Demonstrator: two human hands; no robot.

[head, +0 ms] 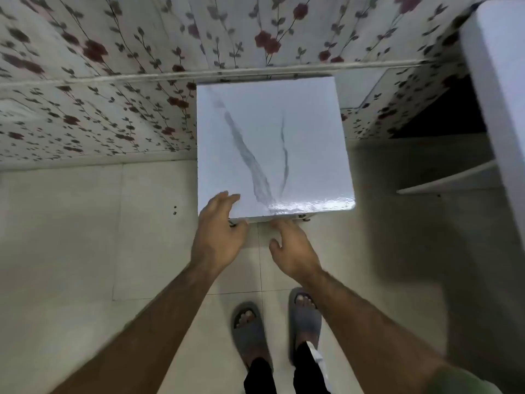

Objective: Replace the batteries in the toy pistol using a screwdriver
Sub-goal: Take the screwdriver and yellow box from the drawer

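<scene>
Both forearms reach out low and forward, and past them the left hand has its fingers straight and spread, the tips lying on the near-left corner of a small white marbled table. To the thumb side of it the right hand hangs just short of the table's front edge, fingers loosely extended, nothing in them. Whether those fingertips touch the edge or only hover near it, I can't tell; the picture is smeared there.

Below the wrists stand two feet in grey slippers on the pale tiled floor. Beyond the fingertips the tabletop runs back to a wall papered with red flowers.

As for the toy pistol, the screwdriver and the batteries, none of them is anywhere to be seen. The tabletop ahead of the fingers carries nothing but grey veining and a glare patch along its near edge. So I'd judge the job has not really begun and the person is only setting up the work surface.

To do that well, I'd take the table by both front corners, thumbs over the top, and shift it squarely, so it sits steady before any small screws come out.
</scene>
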